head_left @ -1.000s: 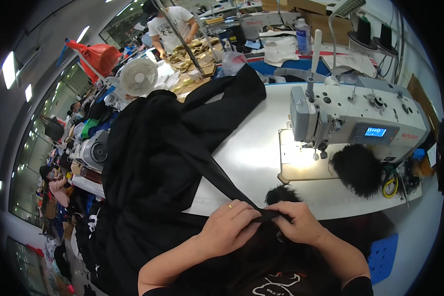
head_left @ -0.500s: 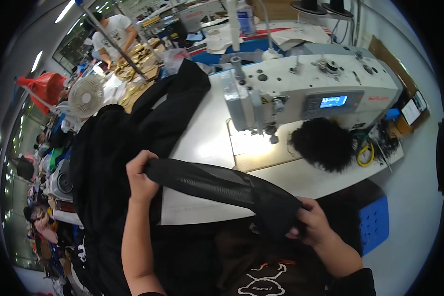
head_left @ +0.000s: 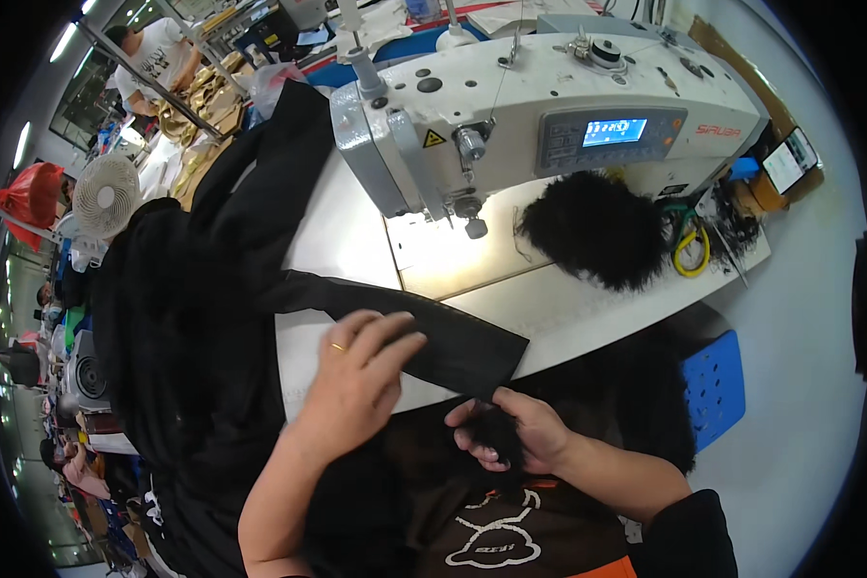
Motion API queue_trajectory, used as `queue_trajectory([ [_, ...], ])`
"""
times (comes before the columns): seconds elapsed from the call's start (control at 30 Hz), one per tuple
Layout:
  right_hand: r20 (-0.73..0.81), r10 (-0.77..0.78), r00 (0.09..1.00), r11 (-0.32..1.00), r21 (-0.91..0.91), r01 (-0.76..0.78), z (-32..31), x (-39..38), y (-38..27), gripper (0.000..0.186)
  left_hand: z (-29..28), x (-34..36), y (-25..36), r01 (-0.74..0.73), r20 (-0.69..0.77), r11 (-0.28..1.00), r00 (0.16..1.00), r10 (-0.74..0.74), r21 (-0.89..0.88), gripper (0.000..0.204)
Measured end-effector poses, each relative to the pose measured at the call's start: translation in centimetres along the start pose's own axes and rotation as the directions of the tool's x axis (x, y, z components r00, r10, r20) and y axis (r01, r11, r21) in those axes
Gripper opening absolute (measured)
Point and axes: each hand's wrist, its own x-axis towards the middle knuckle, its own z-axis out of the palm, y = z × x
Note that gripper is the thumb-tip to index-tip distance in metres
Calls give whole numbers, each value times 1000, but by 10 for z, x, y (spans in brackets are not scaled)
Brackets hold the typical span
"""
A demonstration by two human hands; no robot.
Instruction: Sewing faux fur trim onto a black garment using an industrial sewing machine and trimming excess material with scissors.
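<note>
A flat black fabric strip [head_left: 462,345] lies across the front of the white sewing table, joined at its left to a large black garment [head_left: 193,289]. My left hand [head_left: 361,380], a ring on one finger, hovers at the strip's near edge with fingers apart, slightly blurred. At the strip's right end, my right hand [head_left: 530,433] pinches the near corner between thumb and fingers. Black fuzzy material [head_left: 496,435] shows within its curled fingers. Beyond the strip stands a white sewing machine [head_left: 559,106], its lamp lighting the needle area.
A fluffy black bundle [head_left: 595,231] sits under the machine arm, beside yellow-handled scissors [head_left: 692,252]. A phone [head_left: 790,162] rests at the far right. Below the table's right edge is a blue perforated plastic piece [head_left: 715,390]. A white fan [head_left: 106,197] and a co-worker [head_left: 159,58] are at far left.
My left hand has released the strip's left part and moved right. The strip, earlier stretched between both hands, now lies flatter on the table. My right hand has moved left.
</note>
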Motion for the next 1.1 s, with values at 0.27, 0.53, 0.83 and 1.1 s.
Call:
queue_trajectory([
  [0.27,-60,-53,997,962,-271,35,-3,1,0,70,32,-7,54,250,95,775,966,-241,-581,26],
  [0.53,-93,-20,995,663,-747,-56,16,-22,-33,62,43,-18,49,281,58,537,917,-394,-795,11],
  [0.83,551,-676,489,-337,-822,459,54,-47,-76,25,-31,-23,49,308,-15,823,934,-358,-477,18],
  [1.1,603,-527,598,-329,-794,511,67,20,-33,20,-38,-27,35,262,-128,965,957,-259,7,25],
])
